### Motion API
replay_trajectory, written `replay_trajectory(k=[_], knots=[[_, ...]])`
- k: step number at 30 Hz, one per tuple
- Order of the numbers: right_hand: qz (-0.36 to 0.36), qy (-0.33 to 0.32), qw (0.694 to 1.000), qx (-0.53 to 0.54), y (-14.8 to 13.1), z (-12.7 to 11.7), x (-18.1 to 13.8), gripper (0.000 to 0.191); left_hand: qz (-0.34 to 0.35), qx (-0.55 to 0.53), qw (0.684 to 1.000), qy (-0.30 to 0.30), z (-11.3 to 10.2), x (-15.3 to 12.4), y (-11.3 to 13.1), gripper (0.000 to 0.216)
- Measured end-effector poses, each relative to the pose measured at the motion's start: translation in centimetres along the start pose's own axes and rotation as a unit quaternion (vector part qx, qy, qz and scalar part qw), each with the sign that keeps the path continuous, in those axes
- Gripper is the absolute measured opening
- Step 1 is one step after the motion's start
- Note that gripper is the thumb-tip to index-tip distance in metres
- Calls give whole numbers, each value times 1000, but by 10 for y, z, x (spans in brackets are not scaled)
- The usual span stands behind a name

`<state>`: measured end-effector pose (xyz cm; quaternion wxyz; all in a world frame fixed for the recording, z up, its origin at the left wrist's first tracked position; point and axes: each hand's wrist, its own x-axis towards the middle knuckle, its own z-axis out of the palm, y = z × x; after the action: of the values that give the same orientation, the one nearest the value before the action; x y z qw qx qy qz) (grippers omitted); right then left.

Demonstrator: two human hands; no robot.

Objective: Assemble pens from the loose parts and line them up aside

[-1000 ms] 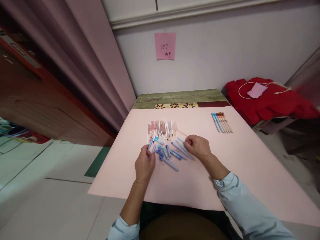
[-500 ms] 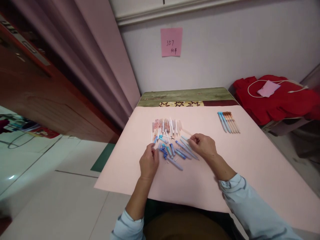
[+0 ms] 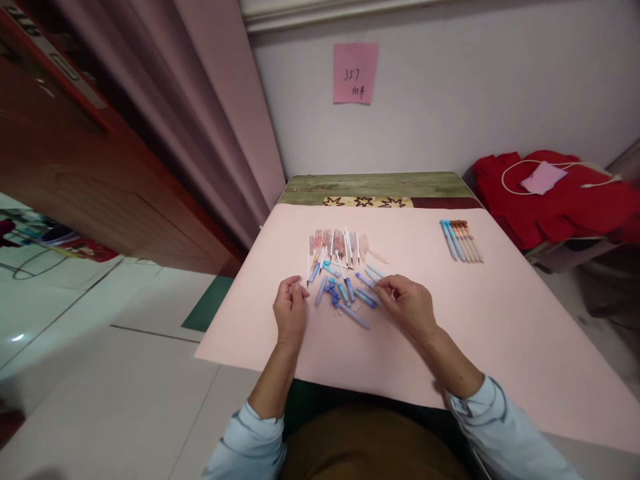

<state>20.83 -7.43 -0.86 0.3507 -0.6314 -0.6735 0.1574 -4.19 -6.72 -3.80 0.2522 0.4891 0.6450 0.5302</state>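
Loose pen parts lie in a pile between my hands. My left hand (image 3: 291, 312) is at the pile's left edge, fingers curled but apart, with nothing visible in them. Just beyond its fingertips is a white pen refill (image 3: 308, 268). My right hand (image 3: 409, 305) has thumb and forefinger pinched together at the right side of the pile, over the ends of blue pen barrels; what it grips is hidden. Dark blue small pieces (image 3: 332, 293) and a lavender-blue barrel (image 3: 355, 317) are in the near part. Pinkish clear barrels (image 3: 326, 237) form a row behind, with white refills across them.
Assembled pens (image 3: 461, 241), blue and brown-topped, lie side by side at the right on the pink sheet (image 3: 500, 333). Beyond the table's right edge is a red cloth (image 3: 585, 213) with a white cable. A pink note (image 3: 355, 73) is on the wall.
My left hand has drawn slightly left, away from the pile, and its fingers have parted. My right hand stays at the pile's right side. The view has shifted slightly.
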Motion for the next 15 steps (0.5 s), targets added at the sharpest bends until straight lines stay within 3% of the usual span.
replay_trajectory(k=[6, 10, 15], knots=[[-13, -113, 992, -48, -42, 21, -1, 13, -30, -43, 999, -15, -2, 1, 0, 30], [19, -77, 995, -54, -47, 23, 5, 17, -47, -108, 993, -17, -5, 0, 0, 29], [128, -41, 988, -72, -15, 1, 6, 19, -68, -171, 983, -18, -7, 1, -2, 29]])
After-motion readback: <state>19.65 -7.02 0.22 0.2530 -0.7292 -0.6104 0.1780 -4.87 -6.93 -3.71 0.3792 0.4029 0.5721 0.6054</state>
